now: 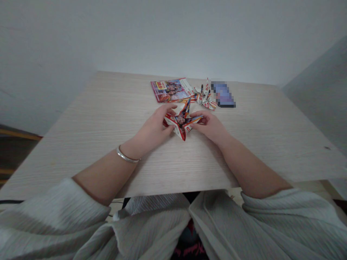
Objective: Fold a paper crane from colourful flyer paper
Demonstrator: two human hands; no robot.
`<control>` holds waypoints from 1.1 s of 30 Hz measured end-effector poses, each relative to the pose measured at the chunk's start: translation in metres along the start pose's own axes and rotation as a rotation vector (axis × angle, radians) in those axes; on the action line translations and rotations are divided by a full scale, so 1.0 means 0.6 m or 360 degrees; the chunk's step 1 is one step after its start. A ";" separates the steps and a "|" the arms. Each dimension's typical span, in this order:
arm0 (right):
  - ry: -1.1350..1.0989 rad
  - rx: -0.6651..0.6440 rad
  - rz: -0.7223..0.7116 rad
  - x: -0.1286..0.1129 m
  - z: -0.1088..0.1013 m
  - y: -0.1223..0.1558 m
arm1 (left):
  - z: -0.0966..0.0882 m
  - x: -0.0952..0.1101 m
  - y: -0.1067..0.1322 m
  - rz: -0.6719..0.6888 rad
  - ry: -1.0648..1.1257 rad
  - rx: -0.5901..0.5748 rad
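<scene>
Between my hands is a folded paper star (182, 121) made of glossy printed paper, its points spread out in four directions. My left hand (160, 122) pinches its left point between thumb and fingers. On the other side, my right hand (207, 124) grips the right point the same way, thumb toward me. One point aims away from me and another toward me. Just behind my right hand rests a second folded paper piece (205, 98) of similar printed paper, with several spiky tips.
A colourful printed leaflet stack (173, 90) lies behind my left hand. To the right of the spiky folded piece is a phone (224, 94), its screen blurred out. The pale wooden table (108, 104) meets a wall (173, 39) at its far edge.
</scene>
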State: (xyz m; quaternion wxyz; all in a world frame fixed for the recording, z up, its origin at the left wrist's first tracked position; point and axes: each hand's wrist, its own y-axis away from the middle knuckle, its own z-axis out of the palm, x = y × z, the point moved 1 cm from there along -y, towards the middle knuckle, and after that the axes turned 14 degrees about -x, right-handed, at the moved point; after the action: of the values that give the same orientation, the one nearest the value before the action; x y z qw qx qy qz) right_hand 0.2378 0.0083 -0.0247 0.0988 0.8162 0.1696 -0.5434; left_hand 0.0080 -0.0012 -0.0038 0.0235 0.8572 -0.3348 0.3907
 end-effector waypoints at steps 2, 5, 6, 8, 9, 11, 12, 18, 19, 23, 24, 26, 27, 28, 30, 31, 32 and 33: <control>0.0159 -0.0007 -0.0012 -0.003 0.001 0.004 | -0.001 0.002 0.001 -0.0027 0.0029 -0.0055; 0.0450 -0.0011 -0.0018 -0.013 0.002 0.011 | -0.003 0.003 0.002 -0.0046 0.0048 -0.0104; 0.0468 -0.0060 -0.0008 -0.017 0.004 0.012 | -0.002 0.003 0.003 -0.0044 0.0054 -0.0106; 0.0426 -0.0167 0.0000 -0.022 0.006 0.013 | 0.000 0.001 0.004 -0.0037 0.0049 -0.0098; 0.0391 -0.0204 -0.0010 -0.023 0.008 0.013 | 0.002 0.000 0.005 -0.0035 0.0048 -0.0092; 0.0341 -0.0227 -0.0038 -0.025 0.011 0.013 | 0.007 -0.002 0.006 -0.0035 0.0093 -0.0089; 0.0339 -0.0217 -0.0045 -0.025 0.012 0.012 | 0.010 -0.003 0.006 -0.0039 0.0147 -0.0079; 0.0345 -0.0151 -0.0072 -0.021 0.014 0.012 | 0.018 -0.008 0.001 -0.0070 0.0570 0.0057; 0.0327 -0.0154 -0.0074 -0.020 0.014 0.012 | 0.016 -0.008 0.000 -0.0063 0.0570 0.0039; 0.0319 -0.0149 -0.0059 -0.016 0.012 0.010 | 0.004 -0.003 -0.001 0.0059 0.0059 -0.0178; 0.0320 -0.0145 -0.0059 -0.016 0.012 0.009 | 0.002 -0.002 0.000 0.0070 -0.0026 -0.0178; 0.0326 -0.0130 -0.0063 -0.016 0.012 0.008 | -0.002 0.001 0.003 0.0086 -0.0127 -0.0216; 0.0335 -0.0123 -0.0065 -0.017 0.012 0.007 | -0.003 0.003 0.003 0.0079 -0.0148 -0.0228; 0.0348 -0.0116 -0.0067 -0.019 0.012 0.007 | -0.004 0.004 0.004 0.0069 -0.0164 -0.0245; 0.0393 -0.0118 -0.0057 -0.021 0.013 0.007 | -0.005 0.006 0.004 0.0042 -0.0230 -0.0273; 0.0420 -0.0128 -0.0048 -0.022 0.013 0.007 | -0.005 0.007 0.004 0.0022 -0.0288 -0.0293; 0.0443 -0.0140 -0.0040 -0.023 0.014 0.007 | -0.005 0.007 0.004 0.0002 -0.0353 -0.0317; 0.0457 -0.0147 -0.0036 -0.023 0.015 0.007 | -0.004 0.007 0.003 -0.0018 -0.0415 -0.0335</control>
State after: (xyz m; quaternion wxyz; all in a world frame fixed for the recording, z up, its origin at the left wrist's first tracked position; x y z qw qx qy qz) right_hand 0.2270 -0.0011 -0.0155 0.1047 0.8782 0.2160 -0.4137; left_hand 0.0072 -0.0041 0.0004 0.0718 0.8953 -0.3692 0.2386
